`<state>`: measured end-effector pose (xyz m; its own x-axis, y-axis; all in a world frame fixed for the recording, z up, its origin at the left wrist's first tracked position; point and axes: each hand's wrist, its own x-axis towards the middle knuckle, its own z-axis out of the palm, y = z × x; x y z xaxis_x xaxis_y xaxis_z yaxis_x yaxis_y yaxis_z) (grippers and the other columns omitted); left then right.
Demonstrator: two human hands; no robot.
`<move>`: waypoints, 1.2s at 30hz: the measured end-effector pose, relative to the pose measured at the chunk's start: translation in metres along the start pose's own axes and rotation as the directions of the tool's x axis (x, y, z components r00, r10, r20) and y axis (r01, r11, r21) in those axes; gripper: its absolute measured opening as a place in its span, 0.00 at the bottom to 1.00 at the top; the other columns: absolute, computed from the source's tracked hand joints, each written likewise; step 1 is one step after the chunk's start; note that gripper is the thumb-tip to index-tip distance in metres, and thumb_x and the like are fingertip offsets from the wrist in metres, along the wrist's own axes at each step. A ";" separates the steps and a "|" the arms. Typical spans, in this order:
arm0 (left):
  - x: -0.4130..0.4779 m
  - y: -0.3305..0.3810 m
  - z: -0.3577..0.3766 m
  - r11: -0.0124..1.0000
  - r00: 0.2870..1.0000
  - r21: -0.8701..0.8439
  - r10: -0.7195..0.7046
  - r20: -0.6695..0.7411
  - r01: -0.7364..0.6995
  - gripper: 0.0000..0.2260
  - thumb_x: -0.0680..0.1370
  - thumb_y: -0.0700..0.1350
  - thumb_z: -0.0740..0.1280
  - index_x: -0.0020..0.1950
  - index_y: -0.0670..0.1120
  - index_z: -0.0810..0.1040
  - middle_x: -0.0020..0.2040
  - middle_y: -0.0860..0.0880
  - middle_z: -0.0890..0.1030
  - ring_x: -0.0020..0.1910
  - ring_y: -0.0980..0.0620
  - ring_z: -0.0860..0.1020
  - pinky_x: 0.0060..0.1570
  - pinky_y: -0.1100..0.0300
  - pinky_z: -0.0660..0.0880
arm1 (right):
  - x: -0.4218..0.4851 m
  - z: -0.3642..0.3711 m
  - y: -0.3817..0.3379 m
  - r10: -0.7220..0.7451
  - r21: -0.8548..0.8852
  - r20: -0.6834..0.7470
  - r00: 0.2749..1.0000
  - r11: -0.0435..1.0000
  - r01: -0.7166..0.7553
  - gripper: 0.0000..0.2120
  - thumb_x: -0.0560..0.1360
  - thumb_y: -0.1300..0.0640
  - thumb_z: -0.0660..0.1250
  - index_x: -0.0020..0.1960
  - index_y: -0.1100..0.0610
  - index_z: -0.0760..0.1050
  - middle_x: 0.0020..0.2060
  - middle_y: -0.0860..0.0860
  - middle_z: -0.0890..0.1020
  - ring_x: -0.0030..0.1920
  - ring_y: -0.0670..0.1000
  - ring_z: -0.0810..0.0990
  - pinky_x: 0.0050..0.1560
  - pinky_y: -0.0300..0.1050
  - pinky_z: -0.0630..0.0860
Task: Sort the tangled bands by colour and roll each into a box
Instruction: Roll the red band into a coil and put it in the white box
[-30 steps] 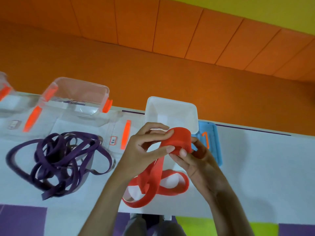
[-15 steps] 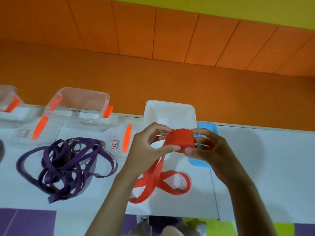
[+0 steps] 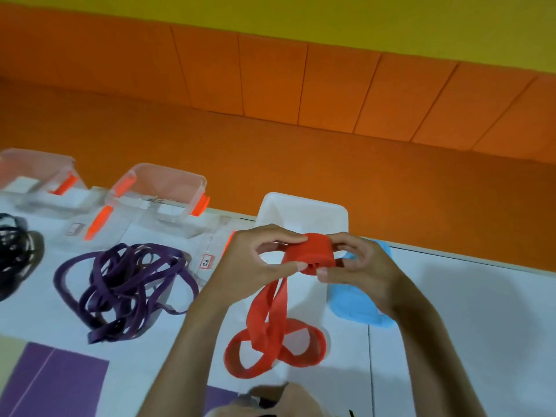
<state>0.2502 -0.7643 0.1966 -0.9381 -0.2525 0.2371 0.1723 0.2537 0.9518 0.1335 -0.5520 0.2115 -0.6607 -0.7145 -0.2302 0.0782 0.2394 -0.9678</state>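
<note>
Holding a red roll (image 3: 310,251) up in the middle of the frame, a person uses both hands at once. The left hand (image 3: 255,263) has its grip pinched on the left side of the roll, with the thumb below and the fingers on top. The right hand (image 3: 361,266) has its grip pinched on the right side of the same roll, with its fingers curled over it. The roll is up off the desk (image 3: 466,311), just in front of a white box (image 3: 304,206).

The loose part of the red band (image 3: 270,332) hangs down from the roll. It lies in loops on the desk, low in the middle of the frame. A blue lid (image 3: 355,305) lies flat on the desk below the right hand, just beside the white box.

On the left of the frame sits a heap of tangled purple bands (image 3: 126,284). A heap of black bands (image 3: 12,254) is cut off by the far left edge. In the upper left, a clear box (image 3: 162,182) with orange clips stands behind the purple heap. A second clear box (image 3: 36,164) stands behind the black one.
</note>
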 end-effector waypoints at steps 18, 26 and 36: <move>0.007 -0.011 -0.013 0.981 0.994 0.161 -0.099 -0.037 0.104 0.24 0.74 0.53 0.80 0.65 0.69 0.75 0.58 0.65 0.83 0.61 0.62 0.82 0.60 0.72 0.75 | 0.029 0.022 0.003 0.031 0.111 0.005 1.000 0.993 -0.031 0.32 0.68 0.56 0.85 0.67 0.38 0.77 0.54 0.52 0.87 0.53 0.59 0.89 0.50 0.50 0.86; 0.000 -0.012 -0.033 0.985 0.990 -0.168 -0.061 -0.125 0.039 0.16 0.70 0.47 0.83 0.54 0.62 0.87 0.58 0.56 0.87 0.62 0.54 0.84 0.62 0.58 0.81 | 0.032 0.054 -0.012 0.037 0.407 -0.013 0.999 0.913 -0.028 0.26 0.67 0.61 0.82 0.63 0.57 0.80 0.56 0.65 0.86 0.57 0.64 0.87 0.55 0.47 0.85; -0.002 -0.001 -0.047 0.972 0.999 -0.231 0.047 0.014 -0.043 0.20 0.75 0.37 0.79 0.64 0.52 0.85 0.61 0.52 0.86 0.62 0.49 0.84 0.61 0.59 0.80 | 0.009 0.071 -0.019 -0.090 0.147 -0.182 0.979 0.982 0.117 0.24 0.67 0.42 0.82 0.62 0.41 0.82 0.56 0.51 0.86 0.57 0.57 0.87 0.54 0.48 0.85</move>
<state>0.2655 -0.8082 0.2040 -0.9331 -0.2267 0.2791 0.2769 0.0421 0.9600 0.1794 -0.6095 0.2205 -0.7897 -0.6016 -0.1200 0.1091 0.0549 -0.9925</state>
